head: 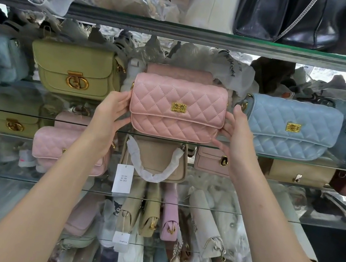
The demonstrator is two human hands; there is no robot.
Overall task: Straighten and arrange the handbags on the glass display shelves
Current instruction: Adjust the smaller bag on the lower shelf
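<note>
- Squaring pink quilted handbag (pixel 177 108) on glass shelf (pixel 32 116), between green bag (pixel 74 71) and blue bag (pixel 291 130).
- Left hand (pixel 113 111) and right hand (pixel 234 129) clasp its ends, fingers curled.
- Next, likely: level it, then let go.

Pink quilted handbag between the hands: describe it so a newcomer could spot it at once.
Find the glass shelf at mid-height carrying small flap bags. At its centre, between an olive-green smooth bag and a pale blue quilted bag, is the pink quilted handbag. It alone is gripped at both ends by the left hand and right hand.
</note>
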